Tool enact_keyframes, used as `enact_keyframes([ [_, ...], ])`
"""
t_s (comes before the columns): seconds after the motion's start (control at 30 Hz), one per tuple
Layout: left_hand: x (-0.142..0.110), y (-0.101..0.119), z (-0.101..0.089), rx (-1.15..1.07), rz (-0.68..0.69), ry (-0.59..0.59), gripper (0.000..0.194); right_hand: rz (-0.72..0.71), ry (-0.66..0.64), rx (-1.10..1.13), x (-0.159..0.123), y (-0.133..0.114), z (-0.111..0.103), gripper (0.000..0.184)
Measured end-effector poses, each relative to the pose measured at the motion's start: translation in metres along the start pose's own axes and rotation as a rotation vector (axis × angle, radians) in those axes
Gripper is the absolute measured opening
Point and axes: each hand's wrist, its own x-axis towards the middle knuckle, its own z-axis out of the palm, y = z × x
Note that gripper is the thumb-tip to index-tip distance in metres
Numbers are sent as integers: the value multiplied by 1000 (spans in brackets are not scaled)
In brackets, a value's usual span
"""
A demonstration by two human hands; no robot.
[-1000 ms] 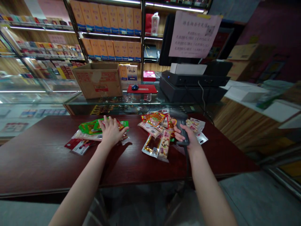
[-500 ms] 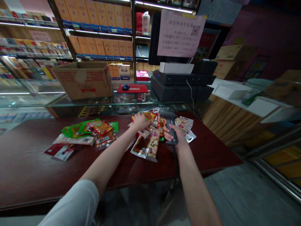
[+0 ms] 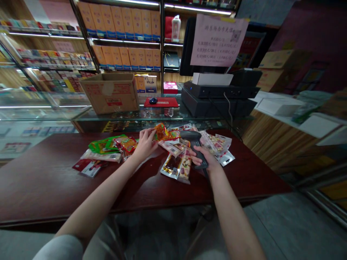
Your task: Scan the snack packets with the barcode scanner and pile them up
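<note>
My left hand (image 3: 146,143) pinches a red-and-orange snack packet (image 3: 162,132) by its left edge, raised at the left side of a snack pile. My right hand (image 3: 207,159) is wrapped round the grip of a dark barcode scanner (image 3: 199,153), its head pointing left over that pile. Under and beside the scanner lie a nougat-patterned packet (image 3: 185,167), a gold-and-brown packet (image 3: 171,166) and several other packets. Left of my left hand is a second group, with a green packet (image 3: 104,145), a red packet (image 3: 126,144) and a red-and-white packet (image 3: 87,167).
The packets lie on a dark red wooden table (image 3: 40,180). Behind it, a glass counter bears an open cardboard box (image 3: 110,94), a mouse (image 3: 153,100) on a red pad (image 3: 173,102), and a black cash drawer (image 3: 217,105). The scanner's cord hangs over the table's front edge.
My left hand left the left group, reached into the right pile and now lifts a red-and-orange packet leftward. My right hand keeps hold of the scanner. The view swung right, then back left.
</note>
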Motion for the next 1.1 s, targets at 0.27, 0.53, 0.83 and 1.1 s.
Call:
enact_keyframes([
  [0.27,-35,-34,-37,65,-2,30,53,108,-26,-61,31,19,46,33],
  [0.53,-55,-54,-69,173,-96,-2,53,78,-43,-67,39,16,57,29],
  [0.83,-51,-60,-81,454,-382,-95,37,-69,109,-74,-6,-26,-1,24],
  [1.1,51,14,18,94,-182,-433,53,-123,107,-26,-35,-24,-35,27],
])
